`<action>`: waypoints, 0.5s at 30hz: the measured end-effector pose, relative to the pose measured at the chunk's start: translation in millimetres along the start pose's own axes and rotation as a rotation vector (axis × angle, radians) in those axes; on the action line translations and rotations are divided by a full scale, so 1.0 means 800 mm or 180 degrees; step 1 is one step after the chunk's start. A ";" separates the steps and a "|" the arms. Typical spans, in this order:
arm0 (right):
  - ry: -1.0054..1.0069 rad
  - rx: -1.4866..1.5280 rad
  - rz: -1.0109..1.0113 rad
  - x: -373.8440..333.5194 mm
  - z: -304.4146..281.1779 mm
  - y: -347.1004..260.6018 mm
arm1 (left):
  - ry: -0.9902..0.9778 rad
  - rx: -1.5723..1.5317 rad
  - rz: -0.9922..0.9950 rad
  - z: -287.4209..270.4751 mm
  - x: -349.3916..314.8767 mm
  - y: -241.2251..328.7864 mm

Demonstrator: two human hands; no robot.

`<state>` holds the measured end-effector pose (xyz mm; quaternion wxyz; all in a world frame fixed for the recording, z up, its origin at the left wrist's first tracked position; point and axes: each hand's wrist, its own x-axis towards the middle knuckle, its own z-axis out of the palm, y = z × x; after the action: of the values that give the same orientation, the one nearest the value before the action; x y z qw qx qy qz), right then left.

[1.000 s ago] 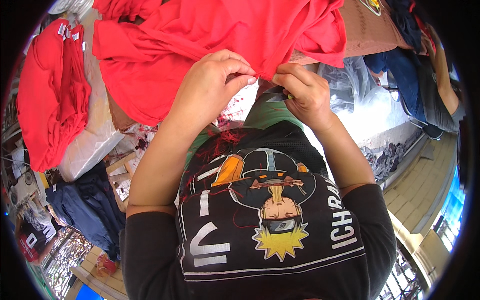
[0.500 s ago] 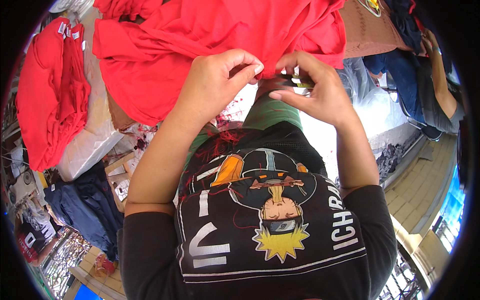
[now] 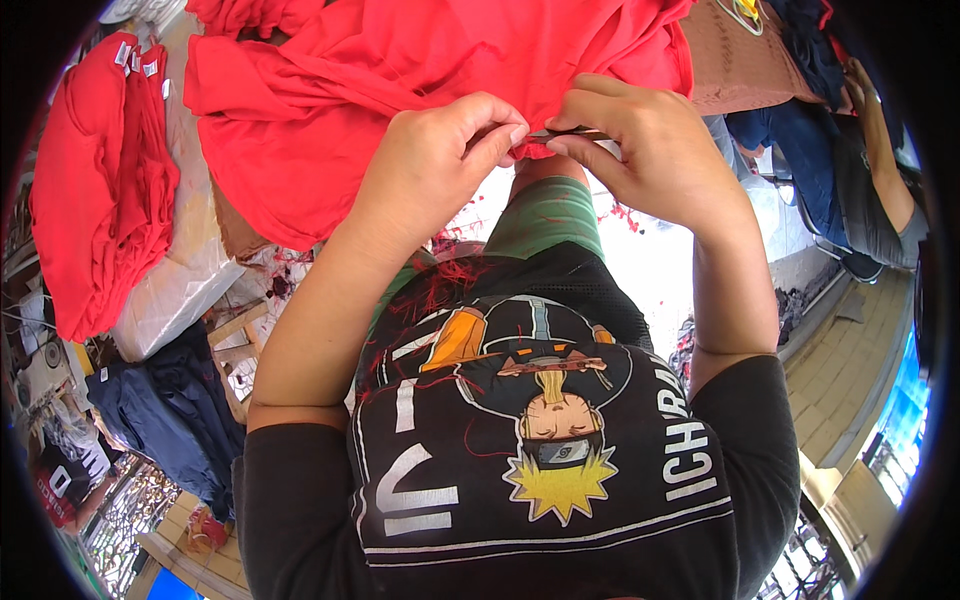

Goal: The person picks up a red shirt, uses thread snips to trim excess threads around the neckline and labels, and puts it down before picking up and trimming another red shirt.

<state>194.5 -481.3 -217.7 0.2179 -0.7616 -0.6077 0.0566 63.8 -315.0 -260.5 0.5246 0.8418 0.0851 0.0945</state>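
Red fabric (image 3: 440, 60), a garment or part of one, spreads in folds over the work surface ahead of me. My left hand (image 3: 450, 145) pinches the near edge of it between thumb and forefinger. My right hand (image 3: 640, 145) is closed on small dark thread snips (image 3: 580, 132), whose tip points left at the cloth edge by my left fingertips. The blades are largely covered by my fingers, so whether they touch a thread cannot be seen.
A stack of red garments (image 3: 105, 190) lies on a plastic-wrapped bundle (image 3: 185, 290) at left. Dark blue clothing (image 3: 170, 400) hangs below it. Brown cardboard (image 3: 740, 60) is at the far right, near another person's arm (image 3: 885, 150). Red thread scraps (image 3: 440, 280) cling to my black shirt.
My right hand has moved left and slightly up, bringing the snips to the cloth edge. Its thumb and fingers have drawn closer together. My left hand stays almost still.
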 end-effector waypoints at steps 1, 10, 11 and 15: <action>-0.0028 -0.0089 -0.0035 0.002 -0.002 -0.002 | 0.0058 0.0047 0.0057 0.001 0.000 0.000; -0.0178 -0.0590 -0.0151 0.007 0.001 -0.011 | 0.0230 0.0547 0.0651 -0.002 -0.002 -0.004; -0.0203 -0.0657 -0.0164 0.007 0.001 -0.012 | 0.0246 0.0476 0.0701 -0.005 -0.001 -0.003; 0.0058 -0.0464 -0.0229 -0.003 -0.011 -0.004 | -0.1780 0.1038 0.0250 -0.065 -0.006 0.012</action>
<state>194.3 -485.9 -208.8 0.1693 -0.7536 -0.6352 -0.0027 46.6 -275.2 -229.6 0.3818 0.9107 -0.0807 -0.1351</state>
